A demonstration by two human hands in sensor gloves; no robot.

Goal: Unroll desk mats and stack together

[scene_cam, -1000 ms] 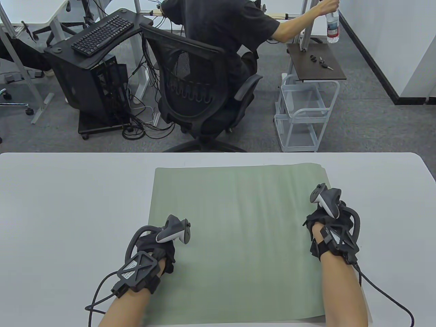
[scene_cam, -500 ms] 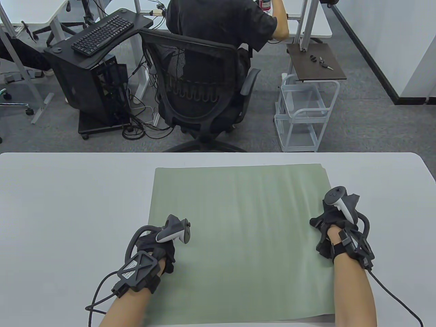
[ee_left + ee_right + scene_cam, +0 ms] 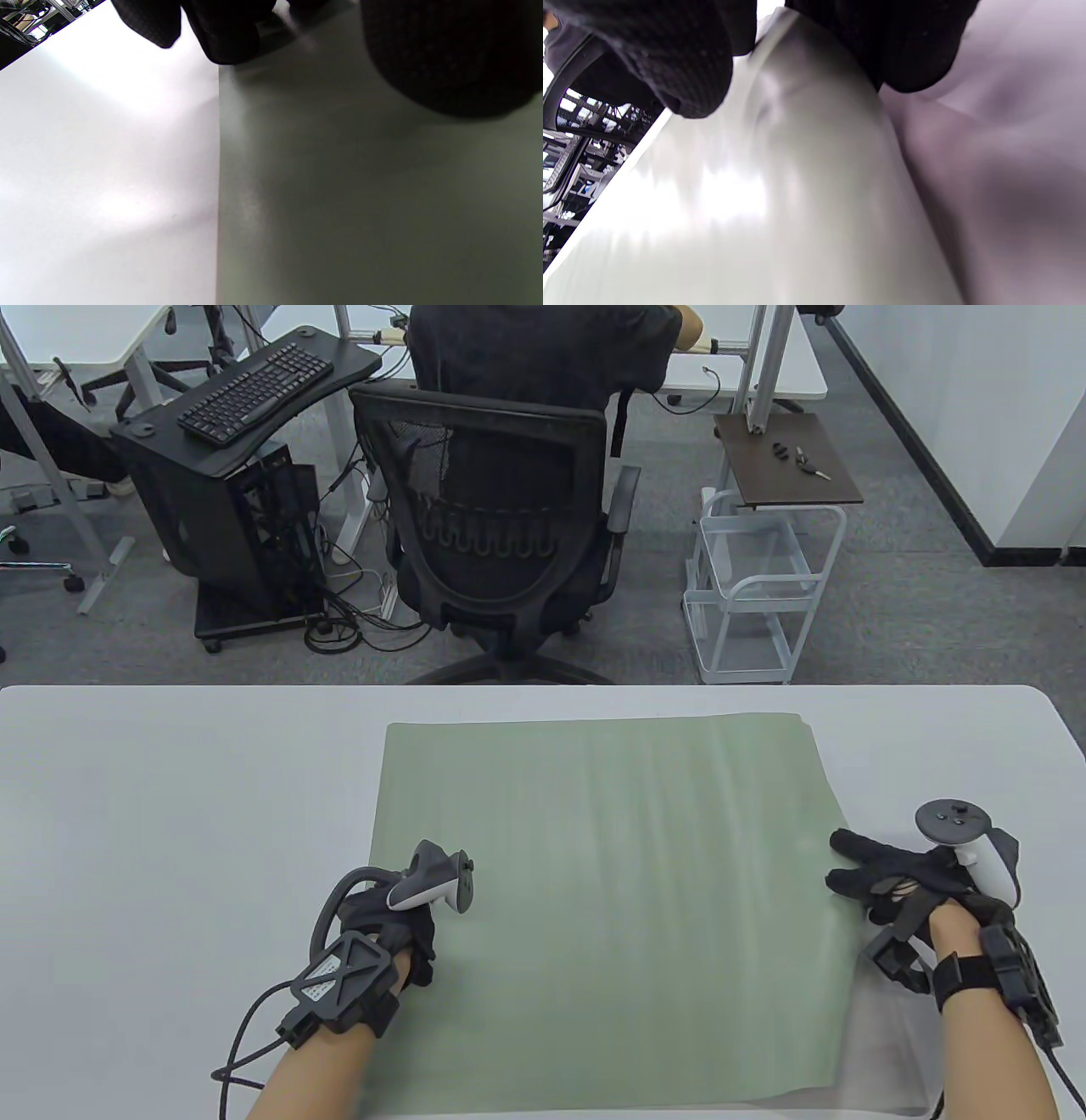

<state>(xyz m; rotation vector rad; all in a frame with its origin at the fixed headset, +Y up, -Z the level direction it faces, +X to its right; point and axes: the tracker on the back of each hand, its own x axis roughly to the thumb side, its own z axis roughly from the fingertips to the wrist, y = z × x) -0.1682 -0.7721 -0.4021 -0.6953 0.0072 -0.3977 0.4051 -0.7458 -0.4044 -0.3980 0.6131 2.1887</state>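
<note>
Unrolled and flat on the white table (image 3: 170, 814): the green mat (image 3: 594, 899), with a paler grey mat (image 3: 887, 1052) beneath it, peeking out past the green mat's right edge and near right corner. Resting on the green mat's left edge, toward its near corner: the left hand (image 3: 390, 916), fingertips (image 3: 229, 34) down right at the border of mat and table in the left wrist view, gripping nothing visible; spread flat or curled, cannot tell under the tracker. Probably planted there as an anchor, to stop the sheet sliding or curling back. At the green mat's right edge: the right hand (image 3: 916, 891), released, fingers (image 3: 848, 844) splayed and pointing in toward the mat, holding nothing, over the strip of grey mat. Likely smoothing that edge or lining the two layers up, since in the right wrist view seems to bow upward slightly there. Judged nearly done: both sheets unrolled and stacked, only squaring to do. Well beyond the green mat's far edge, on the floor: a white wire cart (image 3: 755, 585), with keys (image 3: 806, 462) on its brown top board; nothing made out in its lower baskets.
</note>
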